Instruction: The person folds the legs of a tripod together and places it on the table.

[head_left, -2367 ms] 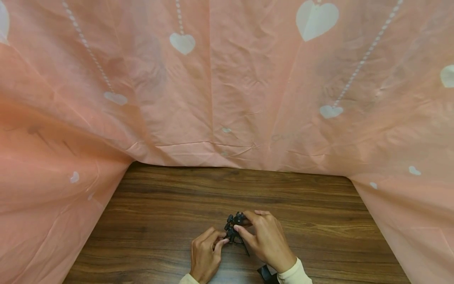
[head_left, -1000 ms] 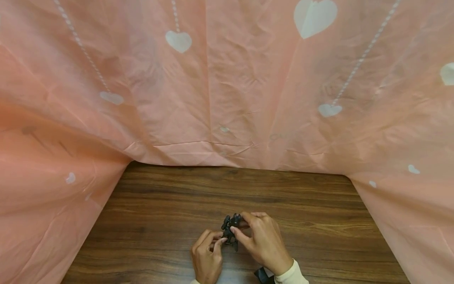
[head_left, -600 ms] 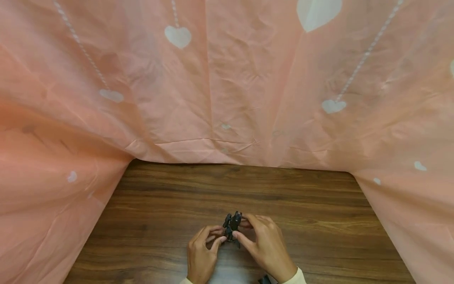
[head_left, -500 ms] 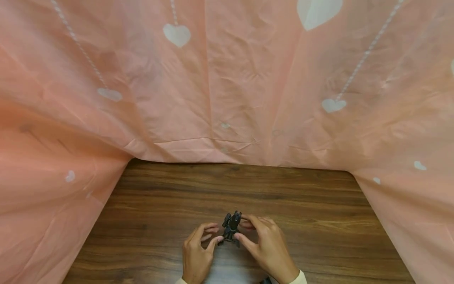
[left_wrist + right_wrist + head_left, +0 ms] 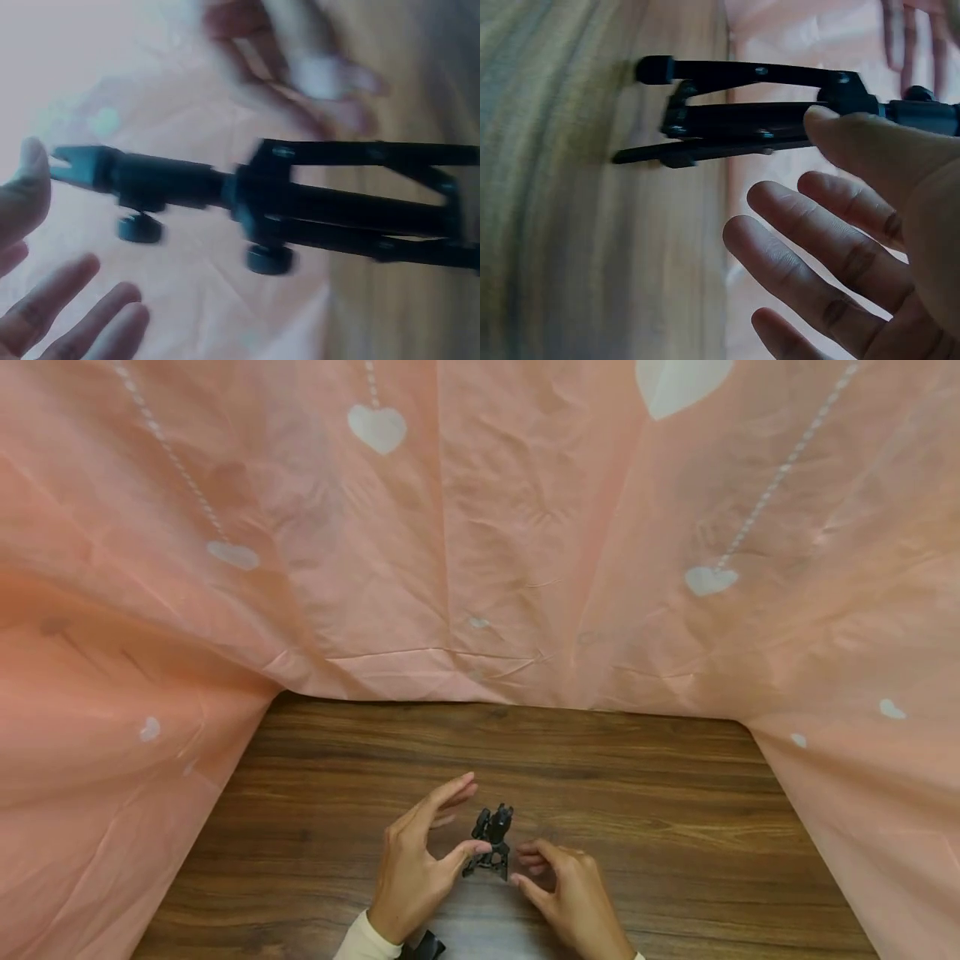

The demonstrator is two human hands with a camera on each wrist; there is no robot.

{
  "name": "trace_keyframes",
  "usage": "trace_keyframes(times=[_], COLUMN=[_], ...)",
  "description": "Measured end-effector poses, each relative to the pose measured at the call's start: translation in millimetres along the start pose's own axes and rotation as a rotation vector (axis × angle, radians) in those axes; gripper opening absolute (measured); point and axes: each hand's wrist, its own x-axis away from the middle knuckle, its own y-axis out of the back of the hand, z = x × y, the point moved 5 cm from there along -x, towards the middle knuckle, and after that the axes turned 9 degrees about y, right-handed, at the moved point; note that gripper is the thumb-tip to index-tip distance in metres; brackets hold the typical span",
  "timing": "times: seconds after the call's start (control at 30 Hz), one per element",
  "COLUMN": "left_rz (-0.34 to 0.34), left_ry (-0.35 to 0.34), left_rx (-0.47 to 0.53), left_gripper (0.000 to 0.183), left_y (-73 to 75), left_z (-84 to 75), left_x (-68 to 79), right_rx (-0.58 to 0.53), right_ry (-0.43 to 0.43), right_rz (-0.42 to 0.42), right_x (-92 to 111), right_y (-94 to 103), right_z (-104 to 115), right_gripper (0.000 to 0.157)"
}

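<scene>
A small black tripod (image 5: 498, 828) with knobs on its column stands upright on the wooden table, its legs only partly spread. My left hand (image 5: 412, 864) is at its left with the fingers extended and spread. In the left wrist view the left thumb (image 5: 26, 191) lies by the notched top of the tripod (image 5: 300, 196); whether it touches cannot be told. At the right, my right hand (image 5: 573, 893) has its fingers loosely bent around open space. The right wrist view has its thumb (image 5: 855, 135) overlapping the tripod's column, contact unclear.
Brown wood-grain table (image 5: 337, 760) lies under the tripod. A pink curtain (image 5: 525, 527) with white hearts hangs behind and along both sides. A black object (image 5: 425, 947) sits at the left wrist by the cream sleeve (image 5: 367, 939).
Both hands pinched the tripod earlier; their fingers have since come off it. The left hand has opened and risen toward the tripod's top, and the right has drawn back. The tripod now stands upright.
</scene>
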Motion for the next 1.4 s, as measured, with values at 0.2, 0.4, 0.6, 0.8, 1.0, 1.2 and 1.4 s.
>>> trace_keyframes(times=[0.2,0.4,0.6,0.8,1.0,1.2,1.4], left_rz=[0.058,0.046,0.029,0.044,0.021,-0.003,0.0], left_ry=[-0.101,-0.135,-0.107,-0.1,-0.12,-0.107,-0.089], left_rx=[-0.087,-0.057,-0.059,-0.137,-0.163,-0.149,-0.134], left_gripper=[0.066,0.042,0.03,0.022,0.019,0.017,0.017], left_y=[-12.2,-19.4,-20.5,-25.3,-26.2,-26.6,-25.9], left_z=[-16.5,-15.7,-14.6,-19.1,-21.3,-20.0,-17.7], left_x=[-9.4,-10.8,-11.8,-13.0,-14.4,-13.8,-12.7], right_rx=[-0.092,-0.102,-0.099,-0.075,-0.078,-0.057,-0.064], right_ry=[-0.017,-0.047,-0.08,-0.094,-0.105,-0.093,-0.089], right_rz=[0.084,0.092,0.07,0.083,0.057,0.01,0.002], right_x=[6,10,11,10,10,9,8], right_y=[-16.6,-24.1,-30.0,-36.8,-38.3,-39.2,-41.1], right_z=[-6,-10,-14,-15,-15,-15,-14], right_gripper=[0.02,0.017,0.013,0.01,0.009,0.011,0.011])
